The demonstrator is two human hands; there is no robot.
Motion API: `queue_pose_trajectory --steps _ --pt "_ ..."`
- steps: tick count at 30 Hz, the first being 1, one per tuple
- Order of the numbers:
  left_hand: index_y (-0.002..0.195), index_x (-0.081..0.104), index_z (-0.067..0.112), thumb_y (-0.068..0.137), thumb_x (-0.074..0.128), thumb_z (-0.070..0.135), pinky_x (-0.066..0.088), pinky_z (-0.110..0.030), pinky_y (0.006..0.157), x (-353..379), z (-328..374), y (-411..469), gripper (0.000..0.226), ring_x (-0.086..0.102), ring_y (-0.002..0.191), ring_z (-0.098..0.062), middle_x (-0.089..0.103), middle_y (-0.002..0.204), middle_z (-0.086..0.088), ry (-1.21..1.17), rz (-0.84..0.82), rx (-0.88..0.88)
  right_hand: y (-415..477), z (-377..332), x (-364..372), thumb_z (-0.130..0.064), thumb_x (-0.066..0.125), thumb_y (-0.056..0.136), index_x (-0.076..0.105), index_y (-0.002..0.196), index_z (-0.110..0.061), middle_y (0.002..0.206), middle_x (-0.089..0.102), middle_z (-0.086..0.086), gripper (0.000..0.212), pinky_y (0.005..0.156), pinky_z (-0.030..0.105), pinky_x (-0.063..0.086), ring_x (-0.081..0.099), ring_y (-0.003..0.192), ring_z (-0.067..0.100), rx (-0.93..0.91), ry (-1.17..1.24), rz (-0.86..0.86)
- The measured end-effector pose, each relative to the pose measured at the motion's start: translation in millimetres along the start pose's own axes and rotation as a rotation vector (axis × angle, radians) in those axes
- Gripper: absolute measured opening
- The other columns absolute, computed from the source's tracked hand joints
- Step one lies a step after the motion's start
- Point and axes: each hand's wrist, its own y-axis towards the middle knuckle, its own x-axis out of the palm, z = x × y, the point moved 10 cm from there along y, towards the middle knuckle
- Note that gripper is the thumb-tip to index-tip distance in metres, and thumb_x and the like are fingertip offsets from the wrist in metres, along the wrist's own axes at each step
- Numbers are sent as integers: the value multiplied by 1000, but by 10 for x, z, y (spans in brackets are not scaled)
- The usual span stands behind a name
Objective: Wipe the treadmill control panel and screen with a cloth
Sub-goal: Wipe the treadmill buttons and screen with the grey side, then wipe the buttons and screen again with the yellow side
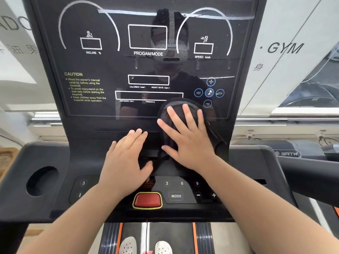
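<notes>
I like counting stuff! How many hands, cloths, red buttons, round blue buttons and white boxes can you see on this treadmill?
hands: 2
cloth: 1
red button: 1
round blue buttons: 5
white boxes: 5
Total: 14

Bare forearms without sleeves, white perforated shoes (145, 245), two hands (185, 136)
</notes>
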Motion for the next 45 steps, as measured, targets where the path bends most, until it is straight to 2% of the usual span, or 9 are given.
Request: queue_pose_trajectory --steps 9,19,23,26,30,33,36,40,45 --pt "146 49 17 81 62 37 30 -61 117 -12 -170 -122 70 32 150 -26 38 160 -3 19 59 4 -913 544 333 -73 45 91 31 160 -27 171 9 14 84 124 67 6 5 157 43 253 -51 -207" --pt "146 49 17 77 70 38 37 -57 113 128 -519 -376 75 40 141 -34 36 159 -11 54 36 -118 -827 115 493 -76 35 89 11 162 -8 163 -9 39 102 122 69 9 -9 152 55 412 32 -307" --pt "132 61 16 78 58 45 46 -47 100 105 -301 -440 61 53 123 -31 56 139 -6 -3 107 -52 -1070 16 477 -75 30 91 13 164 -14 169 -2 28 96 124 64 13 -3 156 47 362 59 -393" --pt "115 69 17 79 54 49 51 -40 83 127 56 -474 51 60 98 -27 65 109 0 -24 125 50 -1299 -104 311 -74 33 93 33 160 -18 168 20 22 87 119 59 32 23 154 42 326 67 -402" --pt "90 71 20 78 51 56 53 -37 66 413 531 -479 43 58 78 -24 61 83 3 13 1 165 -1269 -43 -26 -61 42 95 65 132 -21 126 68 5 59 80 45 55 65 105 32 337 94 -262" --pt "89 67 21 82 51 57 46 -36 72 676 713 -475 40 54 87 -23 57 87 3 130 -187 176 -1164 194 -117 -33 64 94 62 135 -20 105 66 4 43 62 40 52 66 80 32 359 146 -187" --pt "81 63 20 84 63 42 39 -35 70 733 766 -473 23 54 88 -25 55 86 1 108 -204 207 -1124 233 -3 -10 74 81 57 143 -27 126 55 12 66 66 41 52 60 84 33 247 122 -254" --pt "63 53 20 67 66 33 42 -33 56 557 802 -437 19 50 66 -25 52 68 4 25 -96 270 -1072 144 -11 -11 74 72 73 101 -29 131 55 8 33 77 42 47 53 97 33 56 33 -260" --pt "69 48 22 79 66 26 39 -34 64 183 728 -228 21 49 69 -20 51 65 9 -166 -49 135 -1032 311 -177 -9 63 76 45 80 -28 85 56 -10 27 69 38 34 52 84 26 82 161 -315"
